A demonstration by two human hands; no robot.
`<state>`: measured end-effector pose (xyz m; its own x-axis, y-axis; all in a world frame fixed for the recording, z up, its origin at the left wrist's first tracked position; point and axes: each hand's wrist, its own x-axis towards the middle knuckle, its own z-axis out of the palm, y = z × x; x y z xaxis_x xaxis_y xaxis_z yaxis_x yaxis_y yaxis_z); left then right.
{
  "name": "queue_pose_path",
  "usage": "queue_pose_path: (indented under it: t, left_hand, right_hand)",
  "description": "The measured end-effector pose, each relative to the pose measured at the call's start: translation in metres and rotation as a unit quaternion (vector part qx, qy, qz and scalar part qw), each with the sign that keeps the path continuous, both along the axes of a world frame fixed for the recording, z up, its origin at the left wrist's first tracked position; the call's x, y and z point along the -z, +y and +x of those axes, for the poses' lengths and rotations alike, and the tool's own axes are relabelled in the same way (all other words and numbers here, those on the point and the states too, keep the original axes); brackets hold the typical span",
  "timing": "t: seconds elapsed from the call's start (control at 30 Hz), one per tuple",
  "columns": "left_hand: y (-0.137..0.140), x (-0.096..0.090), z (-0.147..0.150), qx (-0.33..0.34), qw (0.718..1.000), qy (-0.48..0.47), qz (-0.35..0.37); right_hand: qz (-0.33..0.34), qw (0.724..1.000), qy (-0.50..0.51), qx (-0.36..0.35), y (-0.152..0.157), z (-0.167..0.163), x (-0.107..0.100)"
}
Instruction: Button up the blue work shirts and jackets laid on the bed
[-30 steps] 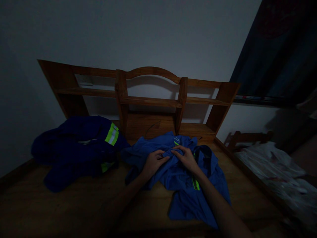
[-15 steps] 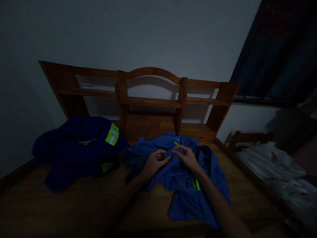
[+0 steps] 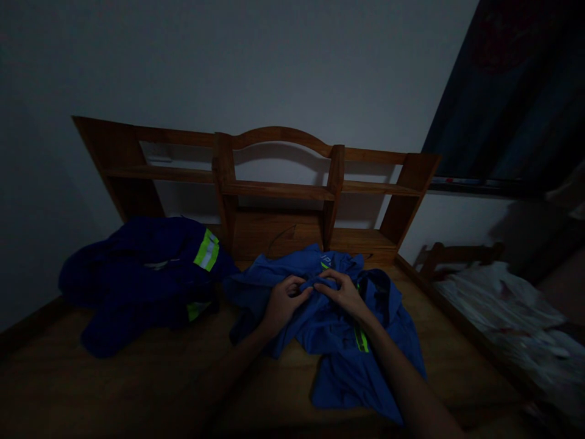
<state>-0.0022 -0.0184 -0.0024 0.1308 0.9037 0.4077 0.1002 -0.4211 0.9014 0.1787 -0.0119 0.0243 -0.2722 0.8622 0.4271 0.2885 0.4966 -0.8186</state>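
A lighter blue work jacket [image 3: 361,378] with yellow-green reflective strips lies crumpled on the wooden desk [image 3: 269,396]. Over its upper middle, my left hand [image 3: 284,302] pinches a fold of the cloth between thumb and fingers. Close by on the right, my right hand [image 3: 340,294] grips the same fold, its thumb near the left one. Dim light and the fingers hide what detail of the fabric lies between them. White lettering shows on the cloth just beyond the right hand.
A dark blue garment [image 3: 137,274] with a reflective band lies heaped at the left. Along the wall stands a wooden shelf unit [image 3: 278,190]. Beyond the desk's right edge are a wooden chair [image 3: 461,255] and white plastic bags [image 3: 507,299]. A dark curtain [image 3: 507,103] hangs at upper right.
Both hands keep their hold on the jacket at almost the same spot. The fingers have shifted slightly, and the pinched cloth now bunches a little more between them.
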Motion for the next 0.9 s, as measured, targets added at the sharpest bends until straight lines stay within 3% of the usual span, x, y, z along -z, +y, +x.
queue_pose_path:
  t: [0.13,0.3,0.53,0.9]
  left_hand:
    - [0.004,0.005,0.000,-0.059,0.998,-0.001,-0.009]
    - [0.008,0.011,-0.001,-0.083,0.996,0.011,0.004]
    - [0.007,0.005,-0.006,-0.028,0.999,0.039,0.026]
    - [0.007,0.002,-0.007,-0.007,0.999,0.034,0.026]
  right_hand:
    - [-0.006,1.000,-0.006,0.007,0.002,0.000,0.002]
    - [-0.007,0.999,-0.027,-0.016,0.004,0.002,0.005]
    - [-0.001,0.999,-0.037,-0.012,0.003,-0.002,0.007]
    - [-0.035,0.999,-0.026,-0.012,0.000,0.001,0.000]
